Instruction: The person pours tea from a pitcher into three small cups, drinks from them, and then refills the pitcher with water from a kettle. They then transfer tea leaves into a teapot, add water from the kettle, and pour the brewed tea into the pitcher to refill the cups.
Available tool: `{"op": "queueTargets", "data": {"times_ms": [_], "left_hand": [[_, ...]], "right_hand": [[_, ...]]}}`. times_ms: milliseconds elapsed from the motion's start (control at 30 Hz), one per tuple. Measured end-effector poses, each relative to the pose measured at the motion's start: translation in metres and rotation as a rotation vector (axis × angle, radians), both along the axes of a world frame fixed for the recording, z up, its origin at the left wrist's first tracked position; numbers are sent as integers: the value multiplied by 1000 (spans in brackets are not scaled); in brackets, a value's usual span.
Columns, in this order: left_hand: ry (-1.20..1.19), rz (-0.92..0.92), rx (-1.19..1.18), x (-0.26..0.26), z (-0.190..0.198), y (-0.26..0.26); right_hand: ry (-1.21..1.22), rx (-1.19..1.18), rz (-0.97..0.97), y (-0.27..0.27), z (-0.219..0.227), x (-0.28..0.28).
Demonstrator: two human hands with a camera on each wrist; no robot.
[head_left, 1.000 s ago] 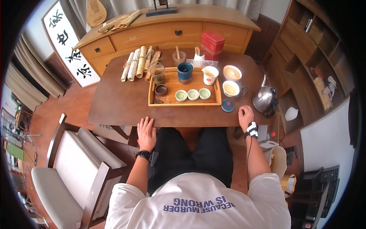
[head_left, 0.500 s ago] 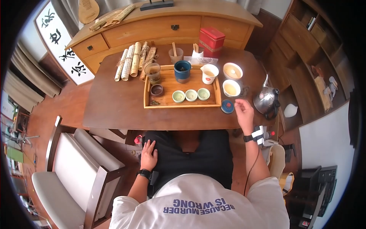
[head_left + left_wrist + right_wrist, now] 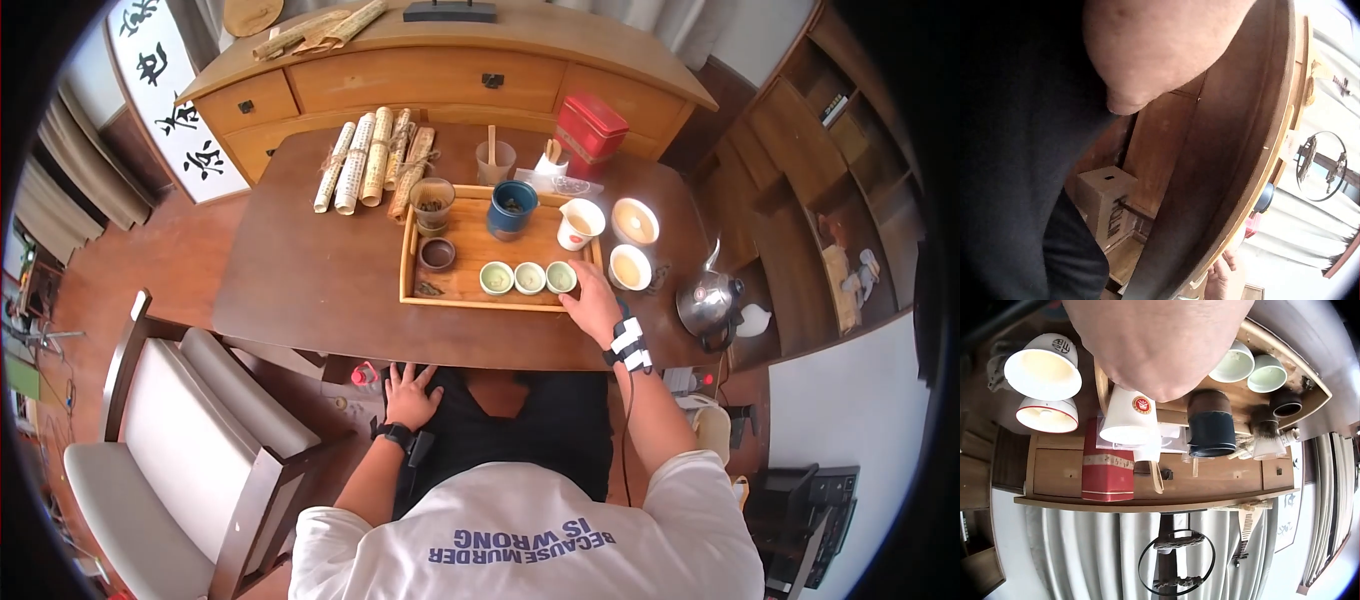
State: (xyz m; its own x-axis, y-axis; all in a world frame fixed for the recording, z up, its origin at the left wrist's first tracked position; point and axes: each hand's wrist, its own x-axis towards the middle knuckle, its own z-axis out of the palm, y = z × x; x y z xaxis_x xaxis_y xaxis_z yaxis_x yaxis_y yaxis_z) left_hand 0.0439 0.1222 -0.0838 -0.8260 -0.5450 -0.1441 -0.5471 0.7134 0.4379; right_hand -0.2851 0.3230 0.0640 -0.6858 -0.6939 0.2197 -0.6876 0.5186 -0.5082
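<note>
My right hand (image 3: pixel 597 305) reaches over the front right corner of the wooden tray (image 3: pixel 500 301). Its thumb and fingers are around the right side of the rightmost pale green teacup (image 3: pixel 560 277). Two matching teacups (image 3: pixel 495 278) stand to its left in a row. Behind them are a blue tea cup-like vessel (image 3: pixel 511 205) with dark leaves inside and a white pitcher (image 3: pixel 577 228). In the right wrist view the hand hides the held teacup. My left hand (image 3: pixel 411 398) lies on the thigh with fingers spread.
Two white bowls (image 3: pixel 630 268) and a steel kettle (image 3: pixel 706 302) stand right of the tray. On its left side are a glass strainer cup (image 3: pixel 432 203) and a small brown cup (image 3: pixel 437 254). Bamboo scrolls (image 3: pixel 378 158) and a red tin (image 3: pixel 590 132) are at the back.
My right hand has moved left from beside the blue lid to the rightmost teacup, now covering most of the lid. The left hand left the table edge for the thigh. The head view shifted.
</note>
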Motion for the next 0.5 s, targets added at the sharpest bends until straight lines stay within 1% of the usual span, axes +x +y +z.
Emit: {"op": "queueTargets", "data": {"times_ms": [133, 300, 500], "left_hand": [[29, -5, 3, 0, 6, -2], [27, 7, 19, -2, 8, 0], [11, 28, 37, -3, 11, -1]], "right_hand": [[-28, -6, -28, -6, -8, -3], [-20, 12, -20, -15, -5, 0], [-13, 4, -14, -16, -12, -4]]}}
